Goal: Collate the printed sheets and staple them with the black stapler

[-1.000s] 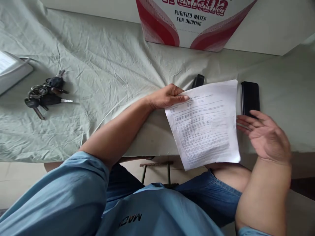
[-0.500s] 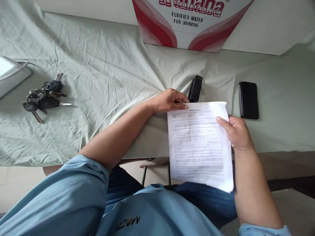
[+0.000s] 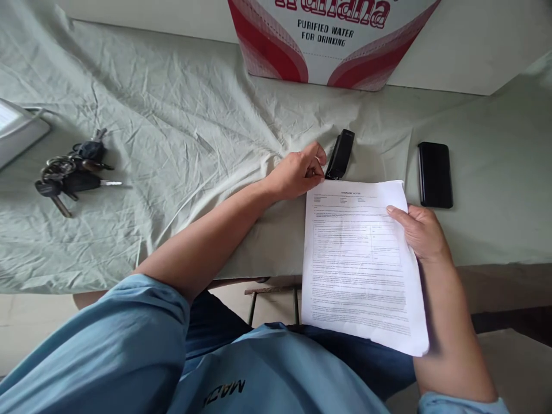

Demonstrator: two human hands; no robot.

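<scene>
Printed sheets of paper (image 3: 356,264) hang over the table's front edge and above my lap. My right hand (image 3: 425,233) grips them at the right edge, thumb on top and fingers hidden underneath. At the top left corner of the sheets is my left hand (image 3: 299,169), its fingers curled and the thumb pressed toward them. Whatever its fingertips pinch is too small to make out. Just beyond those fingertips lies a black stapler (image 3: 341,154), tilted on the cloth, its near end close to the paper's top edge.
A black phone (image 3: 435,175) lies to the right on the green tablecloth (image 3: 194,115). Several keys on a ring (image 3: 75,169) rest at the left, near a pale device (image 3: 19,132) with a cable. At the back stands a red and white water carton (image 3: 321,57).
The sheets have shifted right and slightly toward me with my right hand. My left thumb has come off the page, and the left index finger has lifted beside the stapler.
</scene>
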